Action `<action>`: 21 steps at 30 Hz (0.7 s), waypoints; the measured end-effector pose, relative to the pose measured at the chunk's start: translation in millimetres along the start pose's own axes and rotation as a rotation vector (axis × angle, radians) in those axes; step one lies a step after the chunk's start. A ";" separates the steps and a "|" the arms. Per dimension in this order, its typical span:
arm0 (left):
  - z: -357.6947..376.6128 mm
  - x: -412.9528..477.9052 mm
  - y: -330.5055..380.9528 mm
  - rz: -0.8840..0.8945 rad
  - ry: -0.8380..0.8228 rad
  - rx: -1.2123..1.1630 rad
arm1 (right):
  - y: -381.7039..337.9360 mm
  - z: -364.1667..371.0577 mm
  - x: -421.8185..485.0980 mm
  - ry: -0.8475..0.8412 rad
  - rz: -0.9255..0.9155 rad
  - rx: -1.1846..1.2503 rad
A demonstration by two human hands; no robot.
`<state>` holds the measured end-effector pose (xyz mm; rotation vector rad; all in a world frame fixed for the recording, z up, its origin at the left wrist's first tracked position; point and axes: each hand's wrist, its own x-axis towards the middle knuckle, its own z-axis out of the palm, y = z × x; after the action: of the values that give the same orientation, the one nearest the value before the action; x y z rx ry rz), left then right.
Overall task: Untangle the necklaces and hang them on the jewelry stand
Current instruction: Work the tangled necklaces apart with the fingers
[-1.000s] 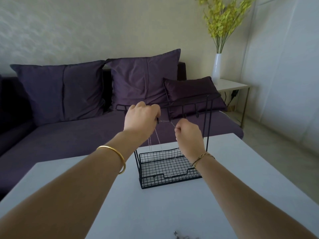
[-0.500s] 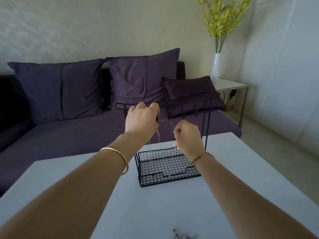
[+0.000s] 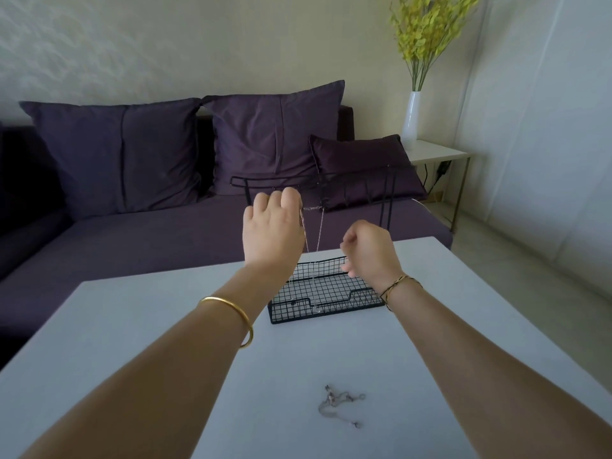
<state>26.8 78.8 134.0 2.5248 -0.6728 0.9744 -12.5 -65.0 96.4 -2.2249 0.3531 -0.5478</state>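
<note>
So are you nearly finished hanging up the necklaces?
Not quite. One thin necklace hangs from the top bar of the jewelry stand. The left hand is up beside that chain, though whether it pinches it is unclear; the right hand is apart, holding nothing. Left to do: the tangled bunch on the table, waiting to be untangled and hung.

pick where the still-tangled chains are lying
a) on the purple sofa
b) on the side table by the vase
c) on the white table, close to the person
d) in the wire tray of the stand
c: the tangled chains lie in a small heap on the white table, well in front of the black wire stand and between the person's forearms.
</note>
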 end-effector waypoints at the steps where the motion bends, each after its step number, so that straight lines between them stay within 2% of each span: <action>1: -1.5 -2.9 -0.2 -0.014 -0.039 -0.001 | -1.1 -1.1 -3.7 -0.009 0.007 -0.004; 6: 2.3 -21.2 -6.5 -0.071 -0.242 -0.092 | 8.1 21.9 -9.4 -0.199 0.151 0.014; 10: 27.7 -32.6 -17.2 -0.165 -0.531 -0.108 | 29.0 53.1 -4.1 -0.331 0.357 0.130; 13: 50.1 -36.8 -24.3 -0.256 -0.687 -0.147 | 39.8 70.2 2.0 -0.378 0.426 0.189; 18: 76.9 -36.0 -34.2 -0.316 -0.757 -0.205 | 55.0 96.5 20.1 -0.432 0.350 0.105; 21: 86.2 -35.0 -39.2 -0.331 -0.778 -0.251 | 59.3 102.6 31.3 -0.391 0.343 0.071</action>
<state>71.1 80.7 43.3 2.6167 -0.4946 -0.2236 60.8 -50.2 -0.7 -2.0812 0.4858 0.0580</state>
